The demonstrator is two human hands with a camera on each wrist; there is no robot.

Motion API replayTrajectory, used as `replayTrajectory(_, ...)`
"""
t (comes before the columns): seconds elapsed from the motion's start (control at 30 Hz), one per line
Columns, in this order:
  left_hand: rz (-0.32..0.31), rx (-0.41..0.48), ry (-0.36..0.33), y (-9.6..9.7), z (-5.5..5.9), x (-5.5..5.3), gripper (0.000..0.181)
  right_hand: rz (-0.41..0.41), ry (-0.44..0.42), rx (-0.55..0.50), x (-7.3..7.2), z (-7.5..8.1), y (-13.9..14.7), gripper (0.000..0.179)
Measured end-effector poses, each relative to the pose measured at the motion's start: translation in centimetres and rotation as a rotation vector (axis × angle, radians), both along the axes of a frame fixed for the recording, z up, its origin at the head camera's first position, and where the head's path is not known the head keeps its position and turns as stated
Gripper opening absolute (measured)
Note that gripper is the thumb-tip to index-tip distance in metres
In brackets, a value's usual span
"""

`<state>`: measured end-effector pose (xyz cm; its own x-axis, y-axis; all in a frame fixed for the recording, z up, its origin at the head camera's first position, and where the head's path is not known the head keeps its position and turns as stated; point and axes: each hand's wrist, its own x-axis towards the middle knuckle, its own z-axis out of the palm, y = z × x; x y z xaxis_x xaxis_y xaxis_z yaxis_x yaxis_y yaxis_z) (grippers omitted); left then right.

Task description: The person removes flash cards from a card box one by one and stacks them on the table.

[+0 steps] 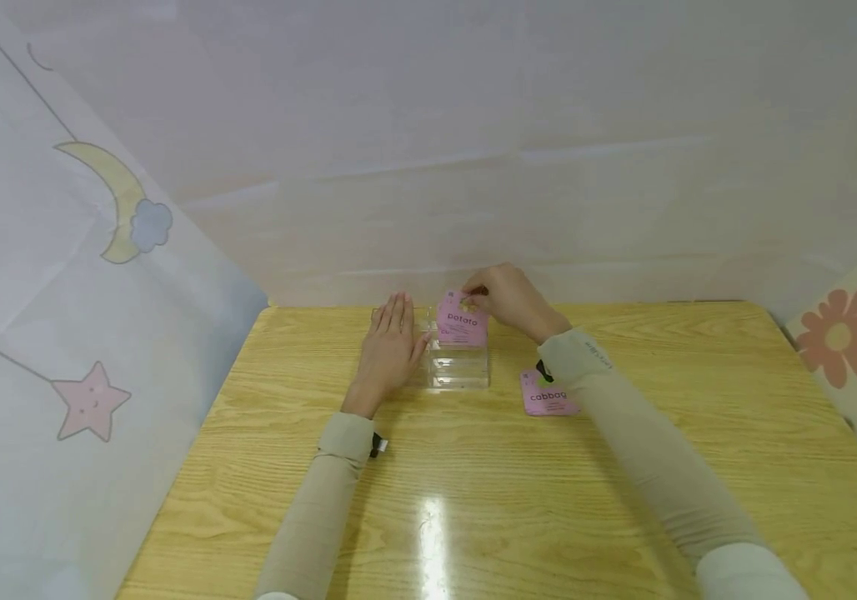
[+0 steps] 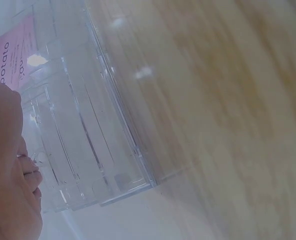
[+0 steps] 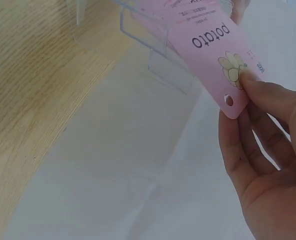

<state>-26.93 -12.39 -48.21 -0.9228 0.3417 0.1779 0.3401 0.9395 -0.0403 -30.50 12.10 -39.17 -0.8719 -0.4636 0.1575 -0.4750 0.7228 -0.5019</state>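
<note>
A clear plastic rack (image 1: 460, 368) with stepped rows of slots stands on the wooden table (image 1: 428, 454). The left hand (image 1: 389, 354) rests over the left part of the rack, its fingers extended side by side toward the far edge and its thumb held out across the rack; it grasps no card. The right hand (image 1: 513, 300), at the far right of the rack, pinches a pink card marked "potato" (image 1: 463, 319) between thumb and fingers near its upper corner, beside a punched hole.

That card is over the far right rows of the rack, its lettering facing the person and its lower edge overlapping a second pink card (image 2: 28, 50), of which only a strip with a few letters shows. Whether the potato card sits in a slot cannot be told.

Just beyond the near right corner of the rack, a pink card reading "cabbag" (image 1: 550, 400) lies on the table, partly covered by the right sleeve (image 1: 646, 442). The left sleeve (image 1: 316, 508) comes in from the near left of the rack.

Pale hangings surround the table: well to the left of the rack they carry a yellow moon (image 1: 122, 192), a blue cloud (image 1: 152, 225) and a pink star (image 1: 93, 402); well to its right, an orange flower (image 1: 839, 336).
</note>
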Motion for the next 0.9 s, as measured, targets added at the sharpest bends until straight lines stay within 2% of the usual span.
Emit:
replayTrajectory(0.43,-0.002,0.013,0.001,0.3,-0.2,-0.2,0.078,0.018,-0.06,-0.16,-1.0,-0.1,1.7,0.023)
replayTrajectory(0.73,0.002,0.018,-0.018,0.6,-0.2,-0.1,0.078,-0.038,-0.216,-0.227,-1.1,0.6,3.1,0.021)
replayTrajectory(0.9,-0.004,0.018,-0.003,0.6,-0.2,-0.1,0.078,-0.057,-0.274,-0.264,-1.3,0.7,3.8,0.025)
